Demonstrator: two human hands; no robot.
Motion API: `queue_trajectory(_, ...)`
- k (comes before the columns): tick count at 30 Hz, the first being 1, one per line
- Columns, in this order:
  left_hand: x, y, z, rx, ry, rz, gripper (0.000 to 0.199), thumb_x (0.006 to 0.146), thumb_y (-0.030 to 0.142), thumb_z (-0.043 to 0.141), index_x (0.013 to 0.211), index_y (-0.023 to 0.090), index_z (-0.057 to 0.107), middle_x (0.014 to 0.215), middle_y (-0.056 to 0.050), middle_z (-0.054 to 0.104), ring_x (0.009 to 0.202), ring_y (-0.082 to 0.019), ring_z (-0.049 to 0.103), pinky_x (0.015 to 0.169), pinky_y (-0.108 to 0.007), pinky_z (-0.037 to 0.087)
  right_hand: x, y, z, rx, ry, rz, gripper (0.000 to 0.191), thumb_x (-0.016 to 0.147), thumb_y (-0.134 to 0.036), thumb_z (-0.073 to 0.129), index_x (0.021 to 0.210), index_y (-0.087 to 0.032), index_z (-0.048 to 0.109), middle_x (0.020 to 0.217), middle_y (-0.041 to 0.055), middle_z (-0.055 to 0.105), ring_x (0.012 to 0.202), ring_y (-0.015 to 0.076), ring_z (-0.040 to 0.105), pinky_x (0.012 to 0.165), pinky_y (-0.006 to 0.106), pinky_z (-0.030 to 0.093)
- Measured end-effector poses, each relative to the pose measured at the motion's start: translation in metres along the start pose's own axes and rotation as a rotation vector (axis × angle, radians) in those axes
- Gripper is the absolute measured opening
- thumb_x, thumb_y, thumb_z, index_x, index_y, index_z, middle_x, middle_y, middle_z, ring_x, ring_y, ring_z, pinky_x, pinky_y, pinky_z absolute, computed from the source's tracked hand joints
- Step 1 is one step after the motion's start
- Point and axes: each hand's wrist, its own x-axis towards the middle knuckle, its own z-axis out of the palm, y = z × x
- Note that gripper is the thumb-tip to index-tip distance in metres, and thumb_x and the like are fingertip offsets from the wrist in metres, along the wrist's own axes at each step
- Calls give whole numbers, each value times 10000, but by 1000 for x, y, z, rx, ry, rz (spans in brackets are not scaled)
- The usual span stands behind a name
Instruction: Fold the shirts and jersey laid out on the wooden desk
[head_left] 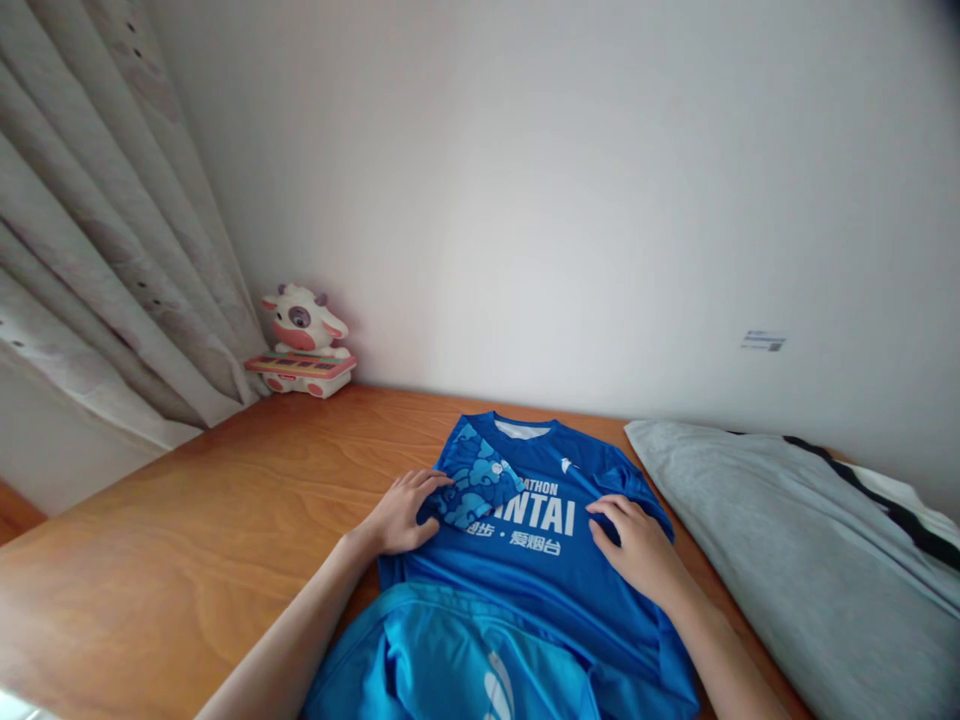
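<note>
A blue printed T-shirt [525, 580] lies front side up on the wooden surface, its collar toward the wall. Its left sleeve, with a cloud pattern, is folded inward over part of the white lettering. My left hand [411, 510] rests at that folded sleeve, fingers spread and thumb apart. On the other side, my right hand [630, 540] lies over the shirt's right edge near the lettering, its fingers loosely bent and apart. Neither hand grips the cloth. Nearest to me, a lighter blue garment [442, 650] with a white mark covers the shirt's lower part.
A toy cow with a keyboard [304, 345] stands at the back left on the wooden surface [225, 500], beside a pale curtain [97, 220]. Grey fabric with a black and white edge [795, 540] lies on the right. The wall [555, 200] bounds the back.
</note>
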Motion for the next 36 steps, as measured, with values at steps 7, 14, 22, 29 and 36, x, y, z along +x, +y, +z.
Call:
queue_trajectory(7,2,-3,-4,73,167,-95,279,891,190,506,1119,245,657,1107,-63,706,1039,-223,670,956,-365,535,49,-66,-7,-123,-184,228,271,945,-316,513,1133,-206,673,1164,116,679,1085,292,647,838,374,485)
queue_trajectory(14,-6,-11,-17,160,144,-178,550,747,35,505,1237,258,614,1197,-71,655,1141,-248,624,993,-382,514,62,-108,50,-25,113,153,332,933,-273,538,1241,-181,622,1207,160,662,1117,304,626,919,418,475)
queue_trajectory(22,-6,-16,-13,124,147,-269,302,928,233,538,1222,260,602,1123,-69,672,1048,-239,665,919,-358,529,50,-96,54,172,192,-169,286,969,-254,483,1184,-251,671,1172,82,691,1097,244,628,977,414,467)
queue_trajectory(29,-9,-25,-16,190,166,-210,370,926,150,486,1244,274,628,1169,-72,659,1108,-240,616,1002,-378,502,48,-107,44,179,75,-240,346,952,-186,482,1162,-323,720,1199,36,711,1141,248,605,1013,473,435)
queue_trajectory(36,-8,-20,-18,179,149,-74,211,949,233,520,1075,259,687,1108,-71,680,1030,-228,620,926,-355,514,51,-106,58,254,161,-224,378,940,-159,447,1215,-237,694,1222,89,702,1143,253,618,1017,462,484)
